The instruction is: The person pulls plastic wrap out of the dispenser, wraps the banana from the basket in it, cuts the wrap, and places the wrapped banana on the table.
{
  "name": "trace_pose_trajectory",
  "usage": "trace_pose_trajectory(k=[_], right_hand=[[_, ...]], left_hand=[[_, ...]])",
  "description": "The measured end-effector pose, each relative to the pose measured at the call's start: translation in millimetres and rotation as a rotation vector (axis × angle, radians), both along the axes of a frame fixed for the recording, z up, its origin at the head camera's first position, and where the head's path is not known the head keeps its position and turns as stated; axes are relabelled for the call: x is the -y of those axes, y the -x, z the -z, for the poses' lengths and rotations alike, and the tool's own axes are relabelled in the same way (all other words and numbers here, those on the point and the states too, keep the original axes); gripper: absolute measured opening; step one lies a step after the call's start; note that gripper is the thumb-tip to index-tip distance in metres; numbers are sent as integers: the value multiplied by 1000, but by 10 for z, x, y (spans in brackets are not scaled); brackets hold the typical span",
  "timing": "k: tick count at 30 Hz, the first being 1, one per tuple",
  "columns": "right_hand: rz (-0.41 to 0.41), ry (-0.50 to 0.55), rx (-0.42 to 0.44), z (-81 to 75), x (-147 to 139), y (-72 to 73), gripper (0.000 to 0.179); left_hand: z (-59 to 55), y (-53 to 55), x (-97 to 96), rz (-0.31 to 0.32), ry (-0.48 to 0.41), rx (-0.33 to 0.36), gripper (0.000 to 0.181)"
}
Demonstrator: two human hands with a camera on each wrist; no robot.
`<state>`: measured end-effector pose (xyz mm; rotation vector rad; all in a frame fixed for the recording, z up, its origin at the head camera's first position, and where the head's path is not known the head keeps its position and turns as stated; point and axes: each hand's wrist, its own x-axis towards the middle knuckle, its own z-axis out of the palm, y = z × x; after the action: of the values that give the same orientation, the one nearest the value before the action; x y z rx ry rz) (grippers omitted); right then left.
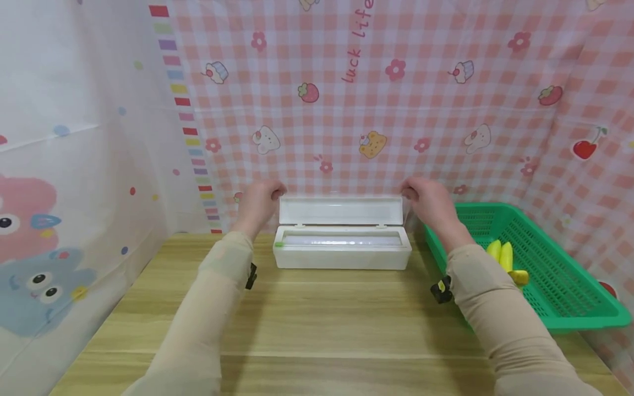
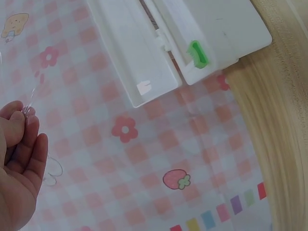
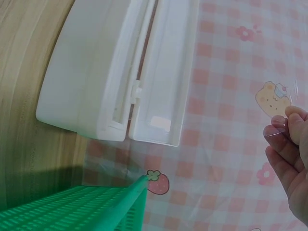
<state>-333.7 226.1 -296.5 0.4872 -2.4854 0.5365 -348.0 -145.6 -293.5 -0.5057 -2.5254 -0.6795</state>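
Note:
A white cling film dispenser [image 1: 342, 259] stands at the back of the table, its lid [image 1: 340, 211] tipped back and a clear roll [image 1: 342, 241] inside. A green slide cutter [image 2: 198, 54] sits at its left end. Behind the box and above the lid's left corner, my left hand [image 1: 259, 204] pinches thin clear cling film [image 2: 32, 98] between thumb and fingers. My right hand [image 1: 432, 204] pinches the film's other side beyond the lid's right corner; wrinkled film shows at those fingertips [image 3: 278, 121]. Between the hands the transparent sheet is barely visible.
A green perforated basket [image 1: 569, 264] stands at the right, close to my right forearm, with yellow bananas [image 1: 505, 256] in it. A pink checked cloth [image 1: 327, 126] hangs right behind the table, and a white printed cloth [image 1: 99, 165] hangs on the left.

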Motion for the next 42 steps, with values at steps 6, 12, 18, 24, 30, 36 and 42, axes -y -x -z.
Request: trace_pose_trajectory(k=[6, 12, 18, 24, 30, 36, 42], right_hand=[[2, 17, 9, -81, 6, -28, 6], [24, 36, 20, -152, 3, -64, 10], [27, 53, 20, -210, -3, -93, 11], [25, 45, 0, -275, -10, -131, 10], [23, 55, -21, -344, -5, -155, 10], [-1, 59, -95, -395, -14, -155, 9], [-15, 57, -155, -461, -17, -168, 8]], left_hand=[[-72, -26, -3, -3, 0, -25, 22], [-145, -54, -5, -7, 7, -48, 18], [-220, -87, -4, -5, -13, -24, 17], [-316, -136, -8, 2, -1, -14, 23], [-402, -203, -3, 0, 15, -31, 26], [-470, -239, -4, 8, -17, -21, 26], [-541, -254, -1, 10, -31, 3, 33]])
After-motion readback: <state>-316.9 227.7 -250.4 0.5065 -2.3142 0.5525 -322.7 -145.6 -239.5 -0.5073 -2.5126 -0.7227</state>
